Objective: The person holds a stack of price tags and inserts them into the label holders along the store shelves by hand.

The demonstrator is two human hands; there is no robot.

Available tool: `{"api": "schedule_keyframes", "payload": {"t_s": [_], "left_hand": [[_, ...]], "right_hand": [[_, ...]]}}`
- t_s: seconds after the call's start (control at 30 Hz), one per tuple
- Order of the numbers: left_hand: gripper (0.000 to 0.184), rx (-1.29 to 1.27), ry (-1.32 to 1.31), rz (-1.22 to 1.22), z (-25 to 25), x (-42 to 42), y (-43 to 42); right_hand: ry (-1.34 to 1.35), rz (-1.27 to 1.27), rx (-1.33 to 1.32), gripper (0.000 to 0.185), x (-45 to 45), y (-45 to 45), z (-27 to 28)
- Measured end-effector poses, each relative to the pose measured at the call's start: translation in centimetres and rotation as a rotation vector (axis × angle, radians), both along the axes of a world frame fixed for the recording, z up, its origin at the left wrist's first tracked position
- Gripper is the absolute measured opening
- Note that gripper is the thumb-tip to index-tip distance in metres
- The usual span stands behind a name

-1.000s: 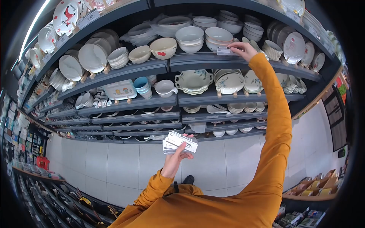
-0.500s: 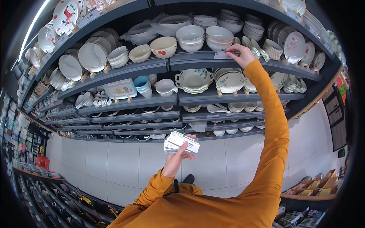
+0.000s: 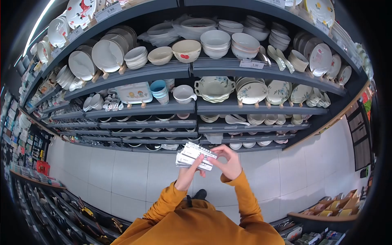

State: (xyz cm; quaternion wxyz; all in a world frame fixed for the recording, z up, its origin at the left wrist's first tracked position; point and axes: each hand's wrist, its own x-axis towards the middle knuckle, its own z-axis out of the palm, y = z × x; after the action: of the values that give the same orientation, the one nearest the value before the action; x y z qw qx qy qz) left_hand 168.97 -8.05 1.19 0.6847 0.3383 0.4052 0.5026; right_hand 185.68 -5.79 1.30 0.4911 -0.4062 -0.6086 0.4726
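Note:
A stack of white price labels is held in my left hand, thumb across the top label. From the right, my right hand pinches the stack's right edge between thumb and fingers. Both hands are low in front of the shelves, above the floor. On the edge of the bowl shelf sits a price label, below the white bowls and beside the spoons.
Lower shelves hold leaf-patterned plates, blue cups and more bowls. A red basket stands at the left. Behind me are racks of tools at lower left and a bin of rolls at lower right.
My right hand has left the label on the shelf edge and come down to the stack in my left hand. The view has shifted slightly, and the shelf label now shows uncovered.

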Motion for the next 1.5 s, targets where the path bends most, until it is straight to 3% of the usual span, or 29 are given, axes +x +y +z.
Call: {"api": "schedule_keyframes", "payload": {"t_s": [0.13,0.37,0.57,0.7,0.97,1.07,1.2,1.33,1.43,1.5], "left_hand": [[0.019,-0.001,0.035,-0.04,-0.5,-0.3,-0.6],[0.026,-0.026,-0.051,-0.231,-2.2,-2.6,-1.8],[0.032,-0.152,-0.03,-0.308,-0.8,-5.8,-3.2],[0.031,-0.12,-0.068,-0.289,-2.8,-9.3,-4.2],[0.031,-0.048,0.001,-0.265,-2.6,-20.8,-6.6],[0.034,-0.037,0.038,-0.243,-3.0,-26.8,-7.8],[0.036,-0.042,0.112,-0.194,-3.5,-35.2,-9.8],[0.037,-0.067,0.079,-0.034,-3.0,-41.6,-11.7],[0.037,-0.048,0.039,0.021,-2.1,-45.0,-12.3],[0.026,-0.015,0.029,0.042,-1.2,-46.9,-12.2]], "right_hand": [[0.178,-0.086,-0.142,0.025,-0.7,-1.9,-1.5],[0.132,-0.09,-0.146,0.017,-0.4,-3.2,-2.6],[0.008,-0.052,-0.065,0.009,-3.1,-4.2,-2.0],[-0.067,-0.08,-0.023,0.011,-6.4,-5.3,-1.0],[-0.116,-0.193,-0.106,0.011,-17.5,-9.3,-0.6],[-0.09,-0.221,-0.017,0.013,-23.4,-10.8,-1.9],[0.219,-0.157,-0.133,0.017,-31.9,-11.8,-2.1],[0.269,-0.043,-0.094,0.015,-38.4,-11.2,-2.0],[0.133,0.016,-0.078,0.017,-41.5,-11.2,0.5],[0.167,0.031,-0.118,0.016,-43.5,-11.2,2.2]]}}
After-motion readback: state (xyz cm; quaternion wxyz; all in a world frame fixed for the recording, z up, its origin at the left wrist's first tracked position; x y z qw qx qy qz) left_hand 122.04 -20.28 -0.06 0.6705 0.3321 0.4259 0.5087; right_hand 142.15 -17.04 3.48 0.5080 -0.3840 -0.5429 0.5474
